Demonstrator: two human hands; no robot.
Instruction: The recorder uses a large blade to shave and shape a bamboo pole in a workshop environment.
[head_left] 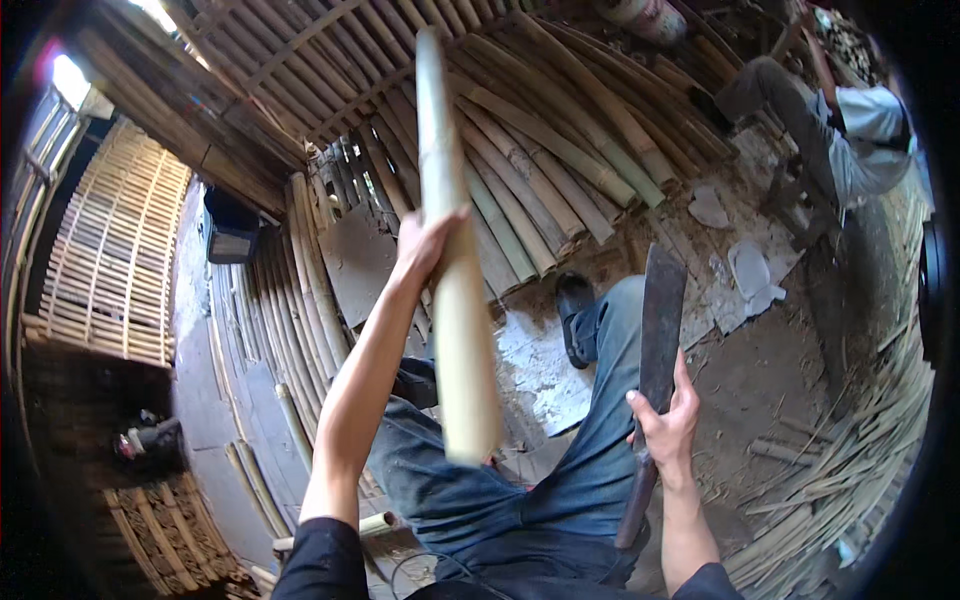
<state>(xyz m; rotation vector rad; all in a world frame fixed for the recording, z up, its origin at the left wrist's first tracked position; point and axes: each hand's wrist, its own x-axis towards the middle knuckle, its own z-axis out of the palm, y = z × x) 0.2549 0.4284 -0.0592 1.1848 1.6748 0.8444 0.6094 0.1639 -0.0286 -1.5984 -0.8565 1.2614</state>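
My left hand (432, 243) is wrapped round the middle of a thick pale-green bamboo pole (462, 350). The pole stands nearly upright in the picture, its near end blurred above my lap. In my right hand (668, 415) is a machete (662, 320) with a broad dark blade and square tip, pointing away from me. My thumb lies along the base of the blade, and the dark handle (638, 500) runs down past my wrist. Blade and pole are apart, with my jeans-clad knee between them.
Bamboo poles (540, 180) lie in rows ahead, and more (290, 300) lie to the left. Thin split strips (850, 470) heap up at the right. Another person (800, 130) sits at the far right. White scraps (750, 270) lie on the floor. A slatted bamboo panel (115, 240) stands left.
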